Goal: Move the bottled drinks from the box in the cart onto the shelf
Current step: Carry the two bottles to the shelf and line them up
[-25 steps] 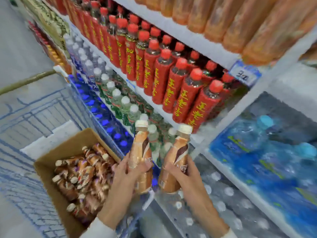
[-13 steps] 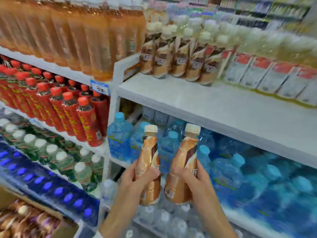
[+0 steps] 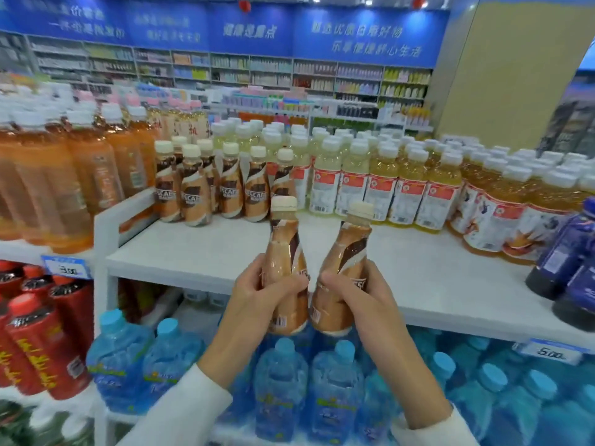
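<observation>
Mid-carry, seemingly: gripping one coffee bottle (image 3: 285, 252) in the left hand (image 3: 257, 300), a second bottle (image 3: 349, 249) in the right hand (image 3: 357, 300), fingers wrapped round each, hands close together, both held roughly upright before the white shelf (image 3: 199, 252). Next, probably: reaching toward 10 o'clock, standing both before the matching row (image 3: 196, 191). Legible there: "ESCAF", presumably Nescafé. Also "3.00" on the left price tag (image 3: 66, 268) at 9 o'clock, "5.00" on the right price tag (image 3: 550, 350) at 4 o'clock.
</observation>
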Demonstrator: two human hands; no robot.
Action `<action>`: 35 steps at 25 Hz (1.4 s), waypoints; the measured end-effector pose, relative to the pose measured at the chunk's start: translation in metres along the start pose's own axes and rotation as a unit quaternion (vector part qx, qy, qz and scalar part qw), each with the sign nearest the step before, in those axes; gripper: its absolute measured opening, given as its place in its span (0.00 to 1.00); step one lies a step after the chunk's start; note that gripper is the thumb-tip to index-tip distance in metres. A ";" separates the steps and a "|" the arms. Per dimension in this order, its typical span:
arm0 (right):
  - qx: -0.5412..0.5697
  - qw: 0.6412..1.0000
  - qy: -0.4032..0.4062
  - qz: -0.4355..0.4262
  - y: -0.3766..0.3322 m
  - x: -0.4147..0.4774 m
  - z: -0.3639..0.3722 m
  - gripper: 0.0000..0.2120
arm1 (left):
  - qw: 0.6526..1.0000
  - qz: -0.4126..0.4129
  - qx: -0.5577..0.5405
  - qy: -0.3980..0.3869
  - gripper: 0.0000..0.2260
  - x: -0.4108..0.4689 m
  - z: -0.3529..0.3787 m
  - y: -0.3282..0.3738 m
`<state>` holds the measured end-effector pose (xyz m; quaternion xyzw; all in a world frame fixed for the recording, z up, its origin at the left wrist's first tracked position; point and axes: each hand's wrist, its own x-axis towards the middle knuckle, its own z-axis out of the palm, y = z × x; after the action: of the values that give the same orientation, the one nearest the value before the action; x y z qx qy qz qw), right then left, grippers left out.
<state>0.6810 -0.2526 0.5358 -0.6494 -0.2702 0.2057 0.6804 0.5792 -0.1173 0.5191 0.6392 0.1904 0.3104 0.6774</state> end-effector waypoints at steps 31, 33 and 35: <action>-0.293 0.946 0.097 -0.094 0.032 0.067 0.006 0.34 | 0.978 0.063 0.153 -0.125 0.29 0.087 -0.041 -0.013; -0.270 0.955 0.082 -0.093 0.033 0.063 0.005 0.34 | 0.976 0.071 0.158 -0.130 0.29 0.087 -0.044 -0.016; -0.238 0.966 0.061 -0.087 0.030 0.059 0.001 0.33 | 0.976 0.074 0.176 -0.104 0.30 0.084 -0.041 -0.017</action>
<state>0.7276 -0.2121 0.5122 -0.7778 -0.3245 0.0358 0.5371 0.6170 -0.0309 0.5095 0.7894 0.1227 0.2531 0.5457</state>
